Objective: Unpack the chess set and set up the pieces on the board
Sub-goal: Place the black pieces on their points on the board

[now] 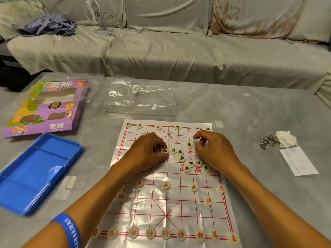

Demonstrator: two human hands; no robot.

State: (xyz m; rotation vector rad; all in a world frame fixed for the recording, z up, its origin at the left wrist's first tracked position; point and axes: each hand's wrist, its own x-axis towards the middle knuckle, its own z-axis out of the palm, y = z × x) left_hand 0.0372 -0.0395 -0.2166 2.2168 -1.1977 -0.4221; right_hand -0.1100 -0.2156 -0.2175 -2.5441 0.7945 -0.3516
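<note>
We see the paper board [166, 208] lying flat on the grey table [259, 111], red pieces [165, 185] set out along its near rows. The left hand [148, 151] pinches one black-marked piece [164, 150] at mid-board; the right hand [213, 149] — fingers curled — hovers above a loose cluster of black pieces [189, 162], and we cannot tell whether it grasps one. Far left lie the blue tray [32, 176] and purple box [46, 108].

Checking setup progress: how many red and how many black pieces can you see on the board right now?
Red pieces: 15
Black pieces: 15
Total: 30 in view; more may be hidden.
</note>
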